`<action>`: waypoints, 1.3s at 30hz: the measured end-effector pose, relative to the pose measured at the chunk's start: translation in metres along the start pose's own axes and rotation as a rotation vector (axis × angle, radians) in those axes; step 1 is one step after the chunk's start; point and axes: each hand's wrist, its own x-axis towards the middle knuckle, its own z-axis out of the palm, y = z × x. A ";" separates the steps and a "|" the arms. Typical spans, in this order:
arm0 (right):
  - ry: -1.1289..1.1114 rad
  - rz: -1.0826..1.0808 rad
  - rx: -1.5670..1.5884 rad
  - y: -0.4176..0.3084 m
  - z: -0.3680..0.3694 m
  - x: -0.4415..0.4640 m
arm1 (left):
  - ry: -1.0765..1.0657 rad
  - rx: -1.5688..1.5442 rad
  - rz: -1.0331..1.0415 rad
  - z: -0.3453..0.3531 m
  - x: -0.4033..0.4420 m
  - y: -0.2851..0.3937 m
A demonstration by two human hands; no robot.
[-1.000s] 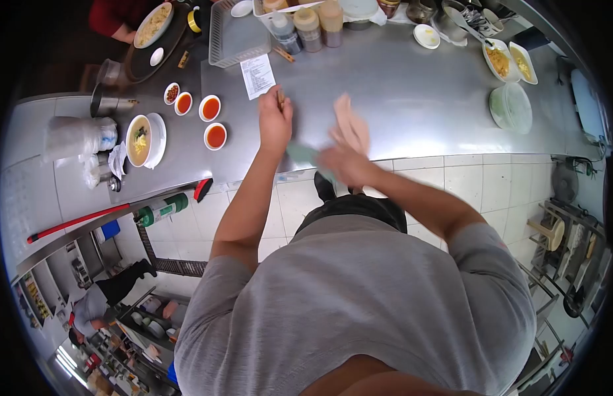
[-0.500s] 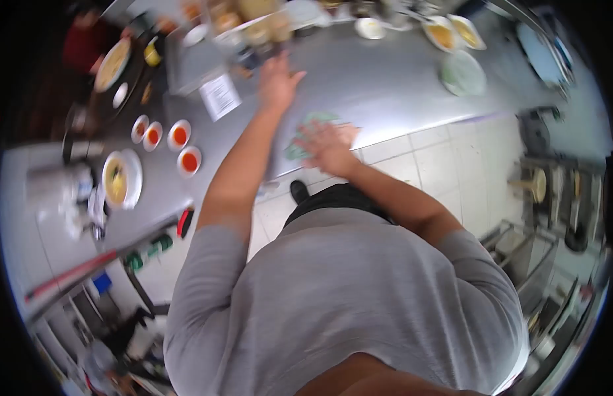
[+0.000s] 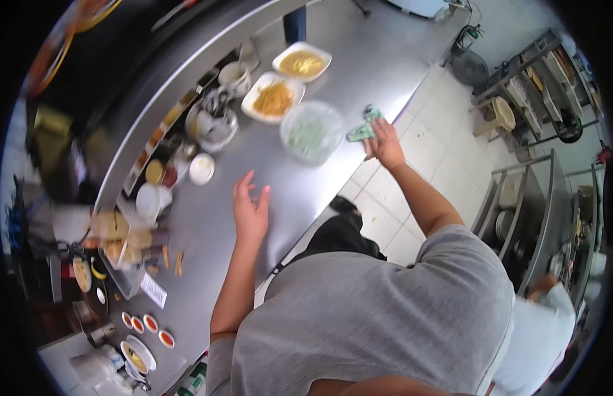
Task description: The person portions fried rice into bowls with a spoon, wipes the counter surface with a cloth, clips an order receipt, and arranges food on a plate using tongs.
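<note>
A crumpled green cloth [image 3: 364,132] lies on the steel counter near its front edge, partly covered by the fingers of my right hand [image 3: 387,146], which is closed on it. To the left, my left hand [image 3: 250,210] is held over the counter with fingers apart and nothing in them. Between the two hands, a little farther back, stands a round translucent container [image 3: 313,134] with green contents. Behind it are a white dish of orange shredded food [image 3: 273,98] and a white dish of yellowish food [image 3: 302,63].
Several small cups of red sauce [image 3: 150,323] and a plated bowl [image 3: 148,353] stand at the lower left. Tubs and jars [image 3: 153,200] line the counter's back side. A shelving rack [image 3: 511,228] is at the right, with a person in white [image 3: 541,340] beside it.
My view has turned toward the right end of the counter. My right hand and the green cloth have moved along the counter to the right, near the translucent container. My left hand stays open.
</note>
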 end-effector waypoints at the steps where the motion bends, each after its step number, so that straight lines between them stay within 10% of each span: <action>1: -0.026 0.052 -0.072 0.038 -0.002 0.038 | 0.061 0.106 0.101 0.021 0.021 0.017; 6: 0.112 0.165 -0.157 0.210 0.040 0.194 | -0.054 0.750 0.214 0.117 0.101 0.106; 9: 0.188 0.269 -0.152 0.193 0.018 0.220 | -0.171 0.909 0.038 0.156 0.120 0.098; 17: -0.206 -0.316 0.294 0.047 -0.017 0.105 | -0.174 0.930 -0.015 0.192 0.121 0.108; 23: -0.232 -0.461 0.221 0.095 0.010 0.206 | -0.014 1.004 -0.206 0.233 0.129 0.122; 28: -0.009 -0.046 0.107 0.274 0.017 0.313 | 0.226 0.629 -0.180 0.231 0.131 0.071; 31: 0.230 0.289 -0.124 0.482 -0.005 0.351 | 0.331 0.352 -0.711 0.239 0.121 0.077; 34: -0.081 0.926 -0.061 0.683 -0.065 0.325 | 0.815 0.551 -0.644 0.280 0.120 0.066; 37: -0.399 0.714 -0.584 0.796 -0.143 0.299 | 0.841 0.555 -0.664 0.307 0.148 0.063; 39: 0.282 1.095 0.371 0.840 -0.169 0.323 | 0.760 0.688 -0.769 0.315 0.160 0.082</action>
